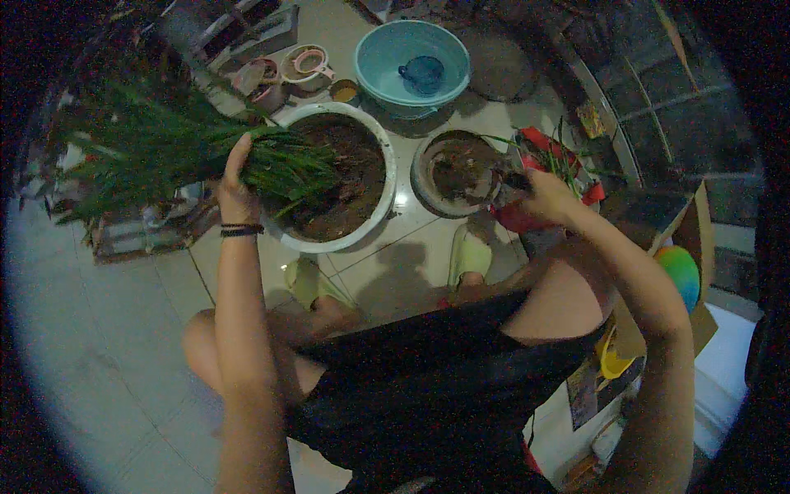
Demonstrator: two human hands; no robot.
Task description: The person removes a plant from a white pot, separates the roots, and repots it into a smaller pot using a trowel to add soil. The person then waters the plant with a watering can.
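Note:
My left hand [237, 176] is closed around a thick bunch of long green leaves [160, 145]. The bunch leans over the left side of a large white-rimmed pot [390, 167], which holds dark soil [352, 185]. At a smaller round pot [419, 179] with soil in it, my right hand [549, 194] grips a small dark-handled hand tool [515, 180]. The tool's working end is at the small pot's right side, too blurred to identify. Just beyond that hand lies red material [546, 145] with thin green leaves [565, 154] over it.
A light blue basin [376, 68] holding a dark blue scoop [424, 73] stands beyond the pots. Left of it are a pink strainer [310, 60] on a bowl and a small cup [344, 92]. A cardboard box [703, 234] with a multicoloured ball [679, 275] sits at right.

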